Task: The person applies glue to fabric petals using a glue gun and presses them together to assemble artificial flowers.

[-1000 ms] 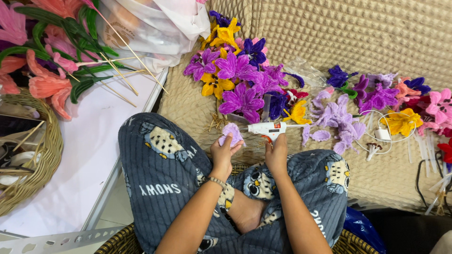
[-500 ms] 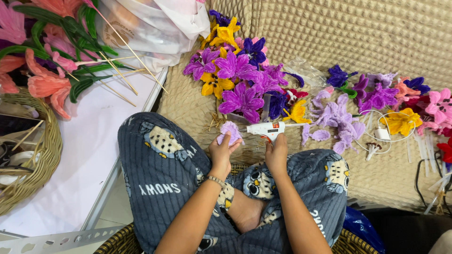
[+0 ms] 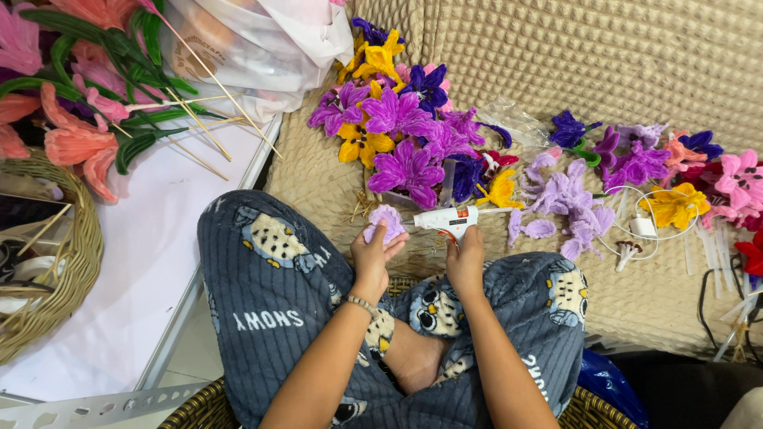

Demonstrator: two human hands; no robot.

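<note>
White glue gun (image 3: pixel 447 218) beside lilac petal (image 3: pixel 386 224), clear bag (image 3: pixel 246 48) beyond.

A white glue gun (image 3: pixel 449 219) with an orange trigger sits beside a pale lilac petal (image 3: pixel 386 223). Beyond the gun lie purple, yellow and dark blue flowers (image 3: pixel 401 131) on beige matting (image 3: pixel 556 56); nearer than it, grey-blue ribbed trousers (image 3: pixel 270 278) carry an owl print.

Wicker basket (image 3: pixel 75 262) cut off at left edge
</note>
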